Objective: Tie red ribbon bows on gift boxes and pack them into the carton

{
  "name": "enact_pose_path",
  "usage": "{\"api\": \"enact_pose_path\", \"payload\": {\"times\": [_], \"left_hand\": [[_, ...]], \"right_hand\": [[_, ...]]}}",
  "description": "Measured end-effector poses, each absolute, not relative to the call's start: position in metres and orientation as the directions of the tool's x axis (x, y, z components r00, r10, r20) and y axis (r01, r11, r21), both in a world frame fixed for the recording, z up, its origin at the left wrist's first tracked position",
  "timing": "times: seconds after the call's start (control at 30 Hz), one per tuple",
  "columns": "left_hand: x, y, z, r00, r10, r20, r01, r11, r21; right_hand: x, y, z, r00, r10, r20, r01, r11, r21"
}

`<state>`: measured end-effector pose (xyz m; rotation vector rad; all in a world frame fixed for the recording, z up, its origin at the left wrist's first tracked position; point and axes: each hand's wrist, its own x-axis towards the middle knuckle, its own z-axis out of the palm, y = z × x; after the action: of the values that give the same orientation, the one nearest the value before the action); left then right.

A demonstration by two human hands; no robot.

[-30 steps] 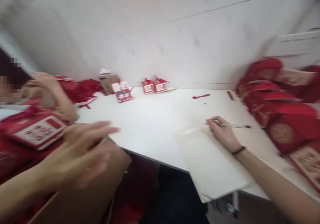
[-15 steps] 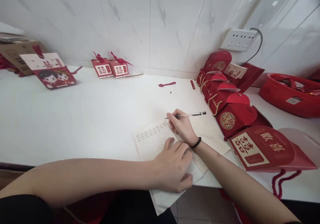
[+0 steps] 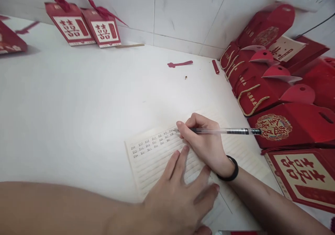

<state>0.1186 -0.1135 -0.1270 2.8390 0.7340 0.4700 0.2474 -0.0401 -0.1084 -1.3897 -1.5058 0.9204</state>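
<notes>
While the left hand (image 3: 176,202) lies palm-down, fingers (image 3: 180,163) spread, on a ruled notebook (image 3: 148,170), right hand (image 3: 209,144) pinched around a clear-barrelled pen (image 3: 235,131), handwritten numbers (image 3: 154,139) in rows.

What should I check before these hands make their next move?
1. Slim clear plastic pen held in the right hand: ok, fingers closed around it near the front.
2. Left hand on the open, lined, cream paper notebook: ok, fingers spread.
3. Small dark handwritten numbers clear of the left hand: ok, its fingertips lie below them.
4. Whole notebook in sight: not ok, both hands cover parts.
5. Pen's rear end clear of the red cardboard box with a round gold emblem: cannot tell, they overlap in this view.
</notes>
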Motion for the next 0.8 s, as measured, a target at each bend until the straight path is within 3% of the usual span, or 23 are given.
{"api": "enact_pose_path", "payload": {"times": [0.17, 0.37, 0.8], "left_hand": [[0.1214, -0.1167, -0.1319, 0.813, 0.482, 0.326, 0.437, -0.876, 0.206], [0.1238, -0.1174, -0.1299, 0.807, 0.502, 0.31, 0.45, -0.864, 0.228], [0.1241, -0.1171, -0.1305, 0.806, 0.509, 0.303, 0.454, -0.859, 0.236]], "right_hand": [[0.2462, -0.045, -0.1083, -0.047, 0.997, 0.056, 0.438, 0.071, -0.896], [0.2458, -0.0447, -0.1067, -0.077, 0.992, 0.104, 0.508, 0.129, -0.852], [0.2456, -0.0439, -0.1064, -0.066, 0.992, 0.107, 0.519, 0.126, -0.845]]}}
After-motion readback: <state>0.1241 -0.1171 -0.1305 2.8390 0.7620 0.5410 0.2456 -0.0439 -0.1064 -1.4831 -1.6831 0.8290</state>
